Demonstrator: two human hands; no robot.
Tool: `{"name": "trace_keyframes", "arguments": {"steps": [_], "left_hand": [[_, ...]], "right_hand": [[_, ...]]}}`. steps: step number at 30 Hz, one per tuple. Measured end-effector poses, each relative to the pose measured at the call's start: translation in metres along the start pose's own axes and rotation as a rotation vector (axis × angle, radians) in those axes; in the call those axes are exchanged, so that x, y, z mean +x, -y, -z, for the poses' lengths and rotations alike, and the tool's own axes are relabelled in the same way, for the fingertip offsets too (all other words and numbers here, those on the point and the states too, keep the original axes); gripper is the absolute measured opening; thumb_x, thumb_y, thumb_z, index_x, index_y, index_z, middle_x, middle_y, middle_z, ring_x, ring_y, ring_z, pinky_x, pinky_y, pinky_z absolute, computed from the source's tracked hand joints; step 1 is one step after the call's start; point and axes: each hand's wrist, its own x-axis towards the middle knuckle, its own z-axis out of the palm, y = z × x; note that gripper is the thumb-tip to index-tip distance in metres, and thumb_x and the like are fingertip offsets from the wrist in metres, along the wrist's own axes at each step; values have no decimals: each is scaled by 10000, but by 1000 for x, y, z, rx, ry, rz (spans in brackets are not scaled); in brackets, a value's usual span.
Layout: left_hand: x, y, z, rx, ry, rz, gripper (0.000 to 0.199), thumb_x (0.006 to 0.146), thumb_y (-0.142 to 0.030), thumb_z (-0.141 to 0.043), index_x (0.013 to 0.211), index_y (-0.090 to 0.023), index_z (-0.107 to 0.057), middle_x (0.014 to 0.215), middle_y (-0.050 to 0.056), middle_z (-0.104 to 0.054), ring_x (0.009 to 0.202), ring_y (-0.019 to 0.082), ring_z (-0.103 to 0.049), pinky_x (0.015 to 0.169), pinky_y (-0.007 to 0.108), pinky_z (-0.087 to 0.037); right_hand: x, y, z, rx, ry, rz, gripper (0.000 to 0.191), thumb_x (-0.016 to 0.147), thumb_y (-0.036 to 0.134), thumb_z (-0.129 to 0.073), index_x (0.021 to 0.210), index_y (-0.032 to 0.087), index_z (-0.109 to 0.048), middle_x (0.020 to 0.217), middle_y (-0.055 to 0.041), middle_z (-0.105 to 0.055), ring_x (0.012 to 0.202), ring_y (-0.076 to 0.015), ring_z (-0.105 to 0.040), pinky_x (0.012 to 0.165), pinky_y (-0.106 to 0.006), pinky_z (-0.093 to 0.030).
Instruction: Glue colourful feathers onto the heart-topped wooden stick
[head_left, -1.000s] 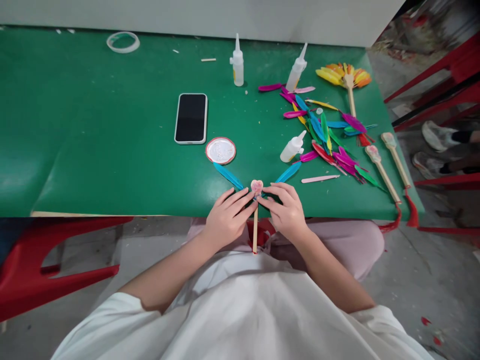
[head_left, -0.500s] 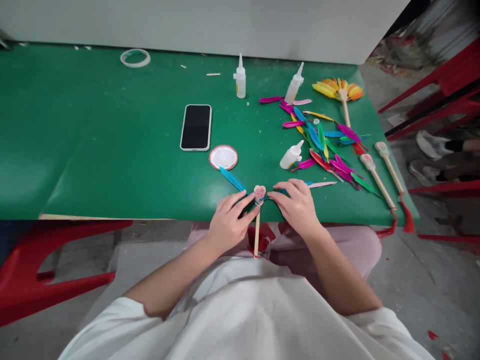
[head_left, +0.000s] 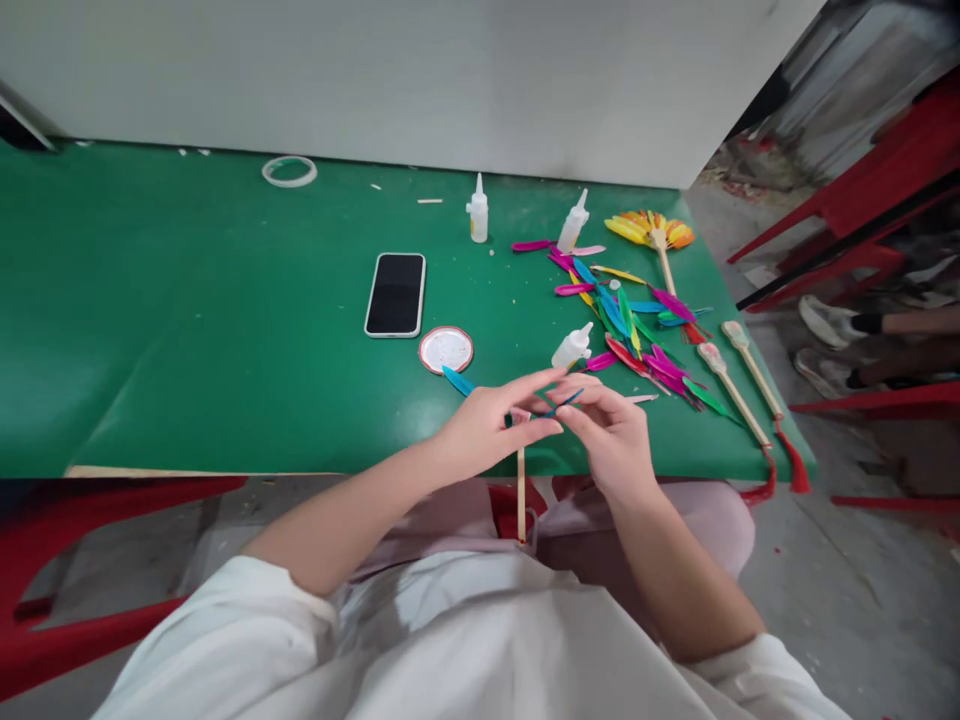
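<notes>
My right hand (head_left: 613,435) pinches a thin blue feather (head_left: 566,401) between thumb and fingertips, just above the table edge. Close by on its left, my left hand (head_left: 491,425) is open, fingers and thumb stretched toward the feather's near end. Beneath the left hand is a wooden fan handle (head_left: 521,490), its pinkish head mostly covered and its stick jutting past the edge toward my lap. Another blue feather (head_left: 457,380) sticks out beyond the left hand, beside a white round lid (head_left: 447,351) with a red rim. A small glue bottle (head_left: 571,346) lies tilted beyond the right hand.
Loose coloured feathers (head_left: 622,310) are heaped at right, near a yellow-orange feather fan (head_left: 658,238) and two tasselled handles (head_left: 739,398). A phone (head_left: 396,295), two more glue bottles (head_left: 478,215) and a tape roll (head_left: 289,172) are on the green table (head_left: 187,330).
My left hand has lifted from the handle's head and opened toward the right. My right hand has raised a blue feather and turned inward. The view has tilted up.
</notes>
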Motion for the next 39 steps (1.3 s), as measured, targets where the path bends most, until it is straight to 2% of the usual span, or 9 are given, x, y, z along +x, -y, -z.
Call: {"name": "trace_keyframes", "arguments": {"steps": [4, 8, 12, 17, 20, 22, 27, 34, 39], "left_hand": [[24, 4, 14, -261, 115, 129, 394, 831, -320, -557, 1199, -177, -551, 735, 16, -684, 630, 137, -643, 608, 261, -540], [38, 27, 30, -467, -32, 213, 342, 741, -370, -652, 935, -88, -648, 714, 63, -691, 569, 137, -639, 562, 261, -556], [44, 41, 41, -535, -132, 315, 316, 708, -365, -685, 861, -91, -651, 665, 51, -685, 573, 123, -639, 565, 228, -552], [45, 39, 43, -550, -220, 384, 323, 719, -370, -675, 894, -98, -659, 647, 47, -681, 540, 105, -621, 538, 196, -530], [45, 38, 44, -583, -244, 380, 307, 715, -358, -681, 874, -98, -660, 626, 40, -675, 531, 104, -619, 516, 185, -519], [45, 39, 45, -622, -257, 366, 323, 707, -348, -690, 904, -94, -656, 597, 31, -666, 538, 110, -626, 516, 185, -520], [45, 41, 47, -689, -252, 368, 406, 700, -328, -700, 1027, -99, -627, 563, 10, -654, 552, 120, -638, 513, 190, -525], [47, 39, 47, -646, -284, 420, 316, 660, -343, -720, 832, -89, -644, 579, 32, -663, 510, 126, -627, 493, 206, -523], [48, 40, 48, -620, -288, 431, 336, 652, -357, -719, 854, -98, -649, 563, 21, -658, 489, 127, -622, 474, 204, -519]], "right_hand": [[10, -7, 6, -126, -78, 29, 81, 768, 253, -623, 836, 212, -637, 883, -36, -642, 888, -168, -603, 816, -357, -502], [22, -26, 30, -366, -279, -1, 303, 762, 300, -625, 1055, 229, -609, 1035, -65, -631, 934, -186, -594, 863, -400, -477], [41, -42, 44, -612, -58, -92, 644, 698, 379, -669, 1284, 228, -448, 1184, -99, -576, 1112, -247, -511, 931, -475, -430], [75, -38, 37, -797, 269, -120, 368, 727, 397, -624, 1047, 216, -624, 1197, -86, -581, 1159, -281, -485, 869, -430, -458], [107, -15, 30, -765, 388, -89, 361, 758, 430, -585, 1040, 207, -616, 973, -56, -664, 875, -231, -612, 702, -354, -487], [131, 9, 25, -679, 388, -9, 371, 785, 440, -552, 1071, 209, -600, 875, -31, -660, 740, -180, -604, 620, -302, -472], [166, 51, 14, -543, 403, 135, 457, 760, 431, -591, 1181, 262, -530, 797, 3, -614, 645, -133, -545, 559, -271, -441], [166, 43, 13, -555, 398, 134, 303, 643, 429, -706, 836, 215, -609, 804, -7, -589, 714, -149, -537, 554, -259, -419], [167, 37, 17, -386, 286, 113, 263, 605, 324, -755, 795, 212, -611, 752, -3, -571, 616, -110, -483, 497, -249, -373]]}}
